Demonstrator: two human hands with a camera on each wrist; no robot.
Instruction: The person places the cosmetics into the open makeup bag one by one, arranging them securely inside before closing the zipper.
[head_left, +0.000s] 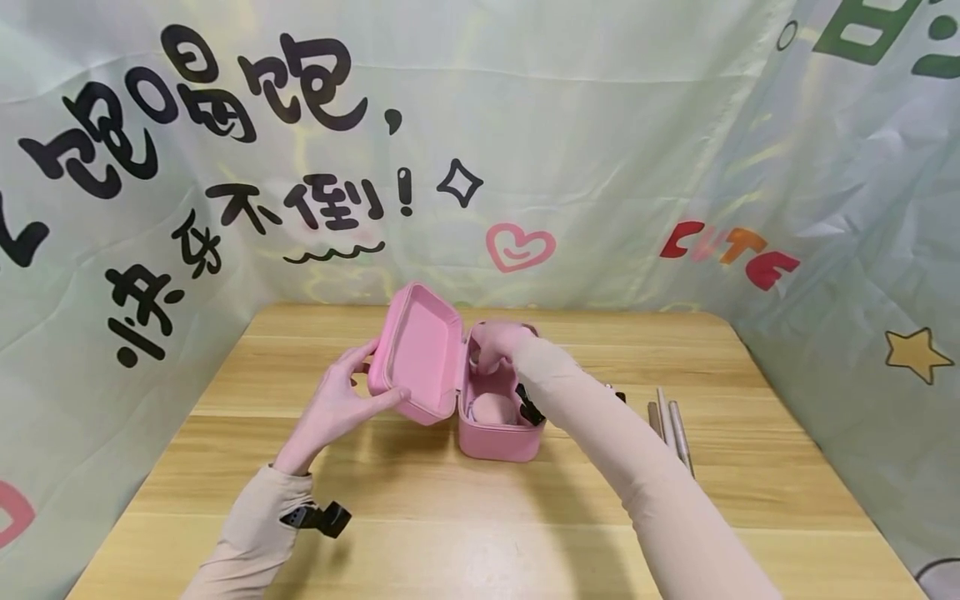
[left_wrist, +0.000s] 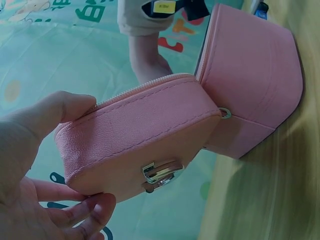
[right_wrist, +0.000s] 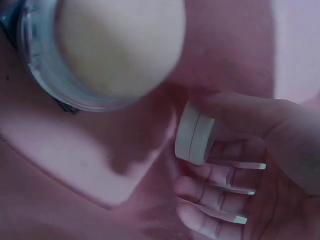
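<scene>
A pink zippered cosmetic case (head_left: 498, 444) stands on the table with its lid (head_left: 426, 354) swung out to the left. My left hand (head_left: 341, 404) grips the lid's outer end, thumb on the zippered rim and fingers underneath. In the left wrist view a metal buckle (left_wrist: 162, 172) shows on the lid's outside. My right hand (head_left: 498, 340) is down inside the far end of the case. There it pinches a small cream-coloured round container (right_wrist: 194, 135), tilted on edge between thumb and fingers. A larger round jar (right_wrist: 120, 45) with a pale top and clear rim sits nearer the front of the case.
Several slim grey and brown sticks (head_left: 677, 429) lie on the wooden table (head_left: 420, 525) to the right, partly behind my right sleeve. Small dark-and-light items (head_left: 615, 392) peek out beside that sleeve. Printed fabric (head_left: 600, 167) hangs behind and along both sides.
</scene>
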